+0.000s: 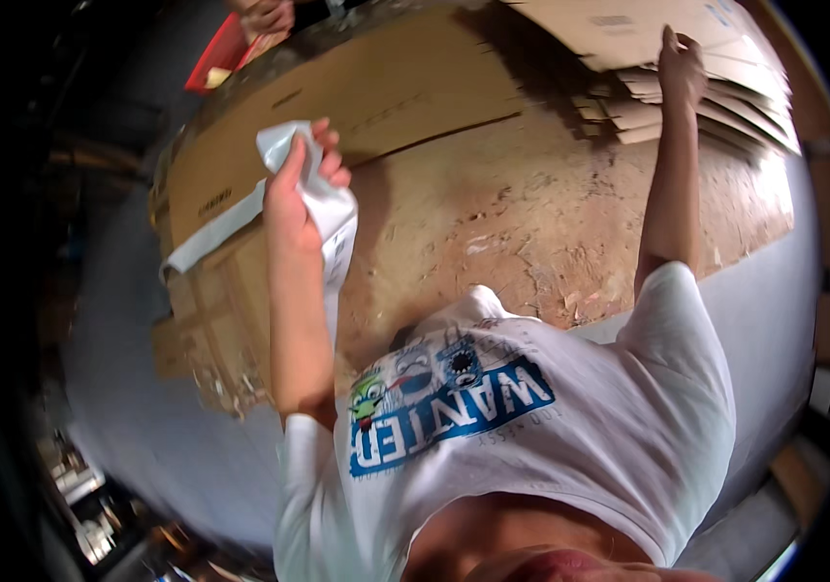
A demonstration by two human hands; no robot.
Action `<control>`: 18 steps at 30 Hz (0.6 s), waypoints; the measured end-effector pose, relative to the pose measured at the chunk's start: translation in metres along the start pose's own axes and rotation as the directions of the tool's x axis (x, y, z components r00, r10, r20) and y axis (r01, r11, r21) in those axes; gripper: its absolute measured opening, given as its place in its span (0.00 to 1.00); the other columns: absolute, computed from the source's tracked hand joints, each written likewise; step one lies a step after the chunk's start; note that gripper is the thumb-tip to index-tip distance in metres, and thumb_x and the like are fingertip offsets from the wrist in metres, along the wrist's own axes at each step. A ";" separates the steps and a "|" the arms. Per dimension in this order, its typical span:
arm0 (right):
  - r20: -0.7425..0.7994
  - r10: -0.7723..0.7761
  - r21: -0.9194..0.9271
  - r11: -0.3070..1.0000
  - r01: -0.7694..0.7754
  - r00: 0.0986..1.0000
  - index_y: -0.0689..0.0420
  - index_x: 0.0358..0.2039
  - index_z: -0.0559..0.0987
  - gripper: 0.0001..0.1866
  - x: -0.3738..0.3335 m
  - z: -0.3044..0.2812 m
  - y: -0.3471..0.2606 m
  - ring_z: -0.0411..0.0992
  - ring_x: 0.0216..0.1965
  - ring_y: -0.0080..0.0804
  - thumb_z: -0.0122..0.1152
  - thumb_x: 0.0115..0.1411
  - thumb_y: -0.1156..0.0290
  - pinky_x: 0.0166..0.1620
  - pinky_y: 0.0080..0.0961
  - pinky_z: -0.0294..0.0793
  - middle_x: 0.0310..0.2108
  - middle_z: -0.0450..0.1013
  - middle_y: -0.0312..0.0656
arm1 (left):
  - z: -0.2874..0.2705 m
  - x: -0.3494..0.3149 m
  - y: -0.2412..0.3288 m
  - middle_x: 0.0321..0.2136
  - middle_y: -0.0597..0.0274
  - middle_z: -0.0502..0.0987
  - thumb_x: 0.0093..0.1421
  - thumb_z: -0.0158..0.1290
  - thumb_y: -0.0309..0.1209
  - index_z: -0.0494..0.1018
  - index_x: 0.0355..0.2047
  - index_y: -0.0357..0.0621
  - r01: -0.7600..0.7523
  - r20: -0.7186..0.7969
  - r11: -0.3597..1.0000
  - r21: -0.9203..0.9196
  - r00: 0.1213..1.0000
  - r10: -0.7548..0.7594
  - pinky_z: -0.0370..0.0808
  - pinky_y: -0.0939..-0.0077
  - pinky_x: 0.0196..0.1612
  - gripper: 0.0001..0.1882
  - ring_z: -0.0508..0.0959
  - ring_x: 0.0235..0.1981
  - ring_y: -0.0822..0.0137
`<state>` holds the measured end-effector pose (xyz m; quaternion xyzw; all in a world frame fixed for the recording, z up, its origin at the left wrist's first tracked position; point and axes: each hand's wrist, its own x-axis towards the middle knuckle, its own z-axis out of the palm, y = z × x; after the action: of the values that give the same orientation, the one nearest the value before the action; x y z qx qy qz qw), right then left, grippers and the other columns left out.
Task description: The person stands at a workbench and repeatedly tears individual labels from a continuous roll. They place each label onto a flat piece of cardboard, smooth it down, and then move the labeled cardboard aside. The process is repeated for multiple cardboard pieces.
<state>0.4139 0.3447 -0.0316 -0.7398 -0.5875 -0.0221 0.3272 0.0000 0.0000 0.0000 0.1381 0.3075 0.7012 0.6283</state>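
Note:
My left hand point(301, 184) is raised over the left part of the table, its thumb and fingers closed on a long white strip point(330, 209). The strip is glossy and crumpled at the top. One length hangs down behind my left forearm; a white band point(221, 233) runs left across the cardboard, and I cannot tell whether it is the same piece. At the far right my right hand point(684, 73) lies over the near edge of a stack of flat cardboard sheets point(619, 29). Its fingers are curled; anything between them is hidden.
A large flat brown cardboard piece point(337, 102) covers the table's far left, with more taped cardboard point(231, 335) at the near left. The worn brown tabletop point(512, 213) shows in the middle. Beyond the far edge, another person's hand point(265, 15) is by a red container point(223, 50).

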 end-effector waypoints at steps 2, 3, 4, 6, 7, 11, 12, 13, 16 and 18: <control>0.241 -0.153 0.481 0.876 0.019 0.958 0.47 0.37 0.79 0.13 -0.090 -0.061 -0.050 0.74 0.30 0.30 0.58 0.56 0.55 0.33 0.25 0.73 0.28 0.77 0.40 | 0.032 0.002 -0.016 0.33 0.60 0.71 0.62 0.46 0.31 0.66 0.45 0.32 0.011 -0.030 0.989 -0.148 0.999 -0.016 0.66 0.78 0.27 0.16 0.65 0.24 0.72; 0.308 -0.327 0.874 0.469 -0.129 0.894 0.50 0.37 0.77 0.11 -0.132 -0.046 -0.146 0.74 0.28 0.27 0.59 0.57 0.59 0.31 0.21 0.73 0.29 0.76 0.36 | 0.056 0.035 0.052 0.33 0.60 0.70 0.62 0.45 0.30 0.66 0.46 0.32 -0.143 0.149 0.990 -0.016 0.978 0.144 0.66 0.78 0.27 0.15 0.66 0.24 0.72; 0.398 -0.591 0.914 0.324 -0.245 0.701 0.54 0.41 0.75 0.15 -0.189 -0.037 -0.156 0.73 0.34 0.27 0.61 0.56 0.61 0.37 0.22 0.73 0.34 0.74 0.38 | 0.048 0.016 0.033 0.33 0.60 0.70 0.62 0.45 0.30 0.66 0.45 0.32 -0.099 0.049 0.994 -0.052 0.994 0.102 0.66 0.79 0.28 0.15 0.65 0.24 0.72; 0.361 -0.877 0.754 0.074 -0.652 0.317 0.56 0.53 0.66 0.26 -0.299 -0.056 -0.161 0.68 0.46 0.28 0.63 0.54 0.71 0.49 0.27 0.71 0.43 0.71 0.41 | 0.037 -0.003 0.011 0.33 0.60 0.70 0.63 0.44 0.30 0.66 0.44 0.32 -0.054 0.035 0.985 -0.167 0.998 0.061 0.68 0.78 0.29 0.14 0.68 0.26 0.71; 0.363 -0.910 0.638 0.085 -0.765 0.202 0.54 0.60 0.57 0.36 -0.326 -0.070 -0.175 0.67 0.48 0.29 0.63 0.52 0.78 0.50 0.28 0.69 0.47 0.69 0.43 | 0.038 -0.012 0.013 0.34 0.60 0.70 0.63 0.43 0.31 0.66 0.45 0.33 -0.099 -0.026 0.989 -0.113 0.995 0.096 0.69 0.76 0.30 0.14 0.69 0.28 0.70; 0.408 -0.867 0.580 0.002 -0.815 0.288 0.55 0.61 0.55 0.39 -0.360 -0.081 -0.204 0.69 0.33 0.18 0.61 0.50 0.83 0.37 0.18 0.69 0.31 0.70 0.37 | 0.031 -0.027 0.029 0.39 0.57 0.71 0.65 0.41 0.41 0.65 0.47 0.39 -0.265 -0.095 0.949 0.171 0.954 0.284 0.74 0.66 0.39 0.19 0.74 0.37 0.63; 0.384 -0.874 0.626 0.008 -0.780 0.299 0.55 0.60 0.58 0.37 -0.360 -0.081 -0.204 0.68 0.33 0.18 0.61 0.50 0.84 0.36 0.17 0.69 0.31 0.70 0.36 | 0.032 -0.037 0.028 0.40 0.57 0.72 0.64 0.41 0.43 0.65 0.48 0.40 -0.276 -0.126 0.940 0.199 0.945 0.303 0.74 0.66 0.40 0.21 0.74 0.38 0.62; 0.360 -0.879 0.671 0.012 -0.741 0.312 0.56 0.58 0.60 0.35 -0.358 -0.079 -0.204 0.68 0.32 0.17 0.61 0.50 0.84 0.36 0.16 0.69 0.30 0.70 0.35 | 0.031 -0.044 0.028 0.41 0.56 0.72 0.64 0.41 0.46 0.65 0.48 0.41 -0.282 -0.153 0.932 0.227 0.935 0.320 0.74 0.66 0.42 0.22 0.74 0.39 0.61; 0.347 -0.897 0.753 0.094 -0.651 0.272 0.58 0.54 0.66 0.30 -0.352 -0.077 -0.201 0.67 0.30 0.14 0.60 0.50 0.85 0.35 0.15 0.69 0.27 0.69 0.32 | -0.010 -0.073 0.012 0.44 0.58 0.72 0.62 0.46 0.43 0.65 0.49 0.45 -0.067 -0.246 0.936 0.347 0.956 0.160 0.73 0.68 0.44 0.21 0.74 0.44 0.63; 0.395 -0.872 0.763 0.137 -0.631 0.289 0.58 0.52 0.70 0.27 -0.349 -0.086 -0.202 0.64 0.28 0.13 0.61 0.50 0.84 0.34 0.13 0.67 0.23 0.66 0.29 | -0.010 -0.085 -0.004 0.44 0.59 0.72 0.60 0.50 0.35 0.65 0.49 0.42 0.044 -0.332 0.867 0.496 0.933 0.143 0.73 0.69 0.45 0.19 0.74 0.44 0.66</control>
<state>0.1583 0.0216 -0.0173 -0.0819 -0.5789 0.7582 0.2885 0.0121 -0.0845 0.0057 0.1727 0.5821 0.6281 0.4866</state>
